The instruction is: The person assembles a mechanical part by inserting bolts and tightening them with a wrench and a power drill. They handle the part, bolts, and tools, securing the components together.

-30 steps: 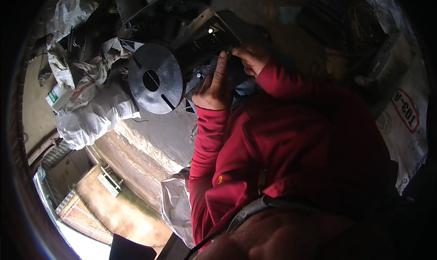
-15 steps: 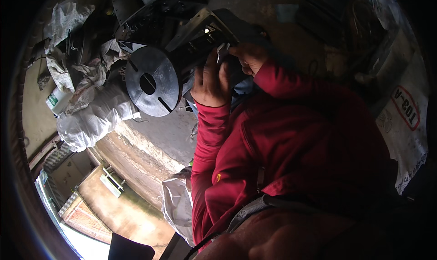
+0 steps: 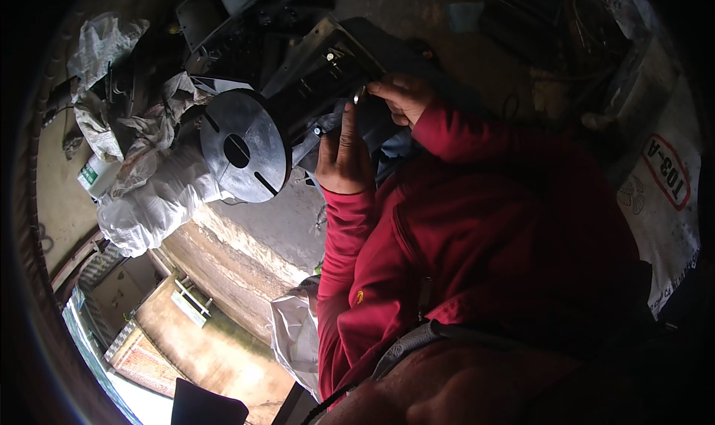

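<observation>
My right hand (image 3: 406,100) is closed, its fingertips pinching a small shiny metal piece (image 3: 359,96) above the dark machine frame (image 3: 311,74). My left hand (image 3: 345,161) is just below, its index finger stretched up toward that piece and almost touching it. Its other fingers are partly hidden in shadow. Beside the left hand shows a bright bolt head (image 3: 318,131) on a dark part. Left of the hand stands a round grey metal disc (image 3: 257,138) with a central hole and slots.
White plastic bags (image 3: 160,205) and crumpled cloth (image 3: 160,131) lie beyond the disc at left, with a white bottle (image 3: 97,176) among them. A white sack (image 3: 294,321) is by my left elbow; a large printed sack (image 3: 655,209) stands at right. Metal boxes (image 3: 205,19) lie at the back.
My left hand has loosened from around the shiny piece and dropped slightly, index finger now straight. The bolt head has come into sight. My right hand stays at the piece. The view has shifted slightly.
</observation>
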A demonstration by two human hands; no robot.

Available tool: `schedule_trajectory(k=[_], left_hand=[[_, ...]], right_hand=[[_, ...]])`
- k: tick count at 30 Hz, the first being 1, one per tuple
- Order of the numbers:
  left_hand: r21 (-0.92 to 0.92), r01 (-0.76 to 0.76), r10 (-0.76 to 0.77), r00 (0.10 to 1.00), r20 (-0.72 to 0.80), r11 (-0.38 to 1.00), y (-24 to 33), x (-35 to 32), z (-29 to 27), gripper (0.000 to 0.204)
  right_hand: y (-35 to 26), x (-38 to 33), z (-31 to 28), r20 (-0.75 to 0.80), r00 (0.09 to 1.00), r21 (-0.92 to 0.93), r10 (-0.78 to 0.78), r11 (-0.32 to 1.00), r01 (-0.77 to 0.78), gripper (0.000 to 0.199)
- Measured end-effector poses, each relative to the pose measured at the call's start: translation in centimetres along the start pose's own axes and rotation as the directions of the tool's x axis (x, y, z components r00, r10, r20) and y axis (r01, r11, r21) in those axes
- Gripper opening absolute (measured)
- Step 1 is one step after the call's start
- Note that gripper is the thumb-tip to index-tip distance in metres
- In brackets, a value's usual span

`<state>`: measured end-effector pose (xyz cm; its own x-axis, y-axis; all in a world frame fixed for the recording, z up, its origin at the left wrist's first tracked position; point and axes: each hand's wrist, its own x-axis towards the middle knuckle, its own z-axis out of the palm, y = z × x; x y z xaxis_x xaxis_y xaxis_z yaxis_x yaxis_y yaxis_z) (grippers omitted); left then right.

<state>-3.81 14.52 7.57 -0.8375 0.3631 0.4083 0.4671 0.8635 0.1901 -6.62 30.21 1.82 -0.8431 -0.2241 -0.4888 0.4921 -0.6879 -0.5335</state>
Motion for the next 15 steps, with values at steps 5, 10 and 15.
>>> schedule_trajectory(k=[5,10,15], left_hand=[[-0.081,-0.039,0.025,0.986,-0.166,0.996,-0.31,-0.06,0.64,0.059],[-0.048,-0.035,0.031,0.995,-0.094,0.998,-0.65,-0.06,0.13,0.060],[0.020,0.007,-0.009,0.997,0.070,1.000,-0.40,0.30,0.41,0.055]], right_hand=[[-0.09,-0.36,0.16,-0.013,1.000,-0.010,0.001,1.000,-0.001,0.021],[0.09,-0.21,-0.22,0.018,1.000,-0.003,0.000,1.000,0.000,0.028],[-0.44,-0.19,-0.40,0.060,0.998,0.005,0.001,1.000,-0.001,0.029]])
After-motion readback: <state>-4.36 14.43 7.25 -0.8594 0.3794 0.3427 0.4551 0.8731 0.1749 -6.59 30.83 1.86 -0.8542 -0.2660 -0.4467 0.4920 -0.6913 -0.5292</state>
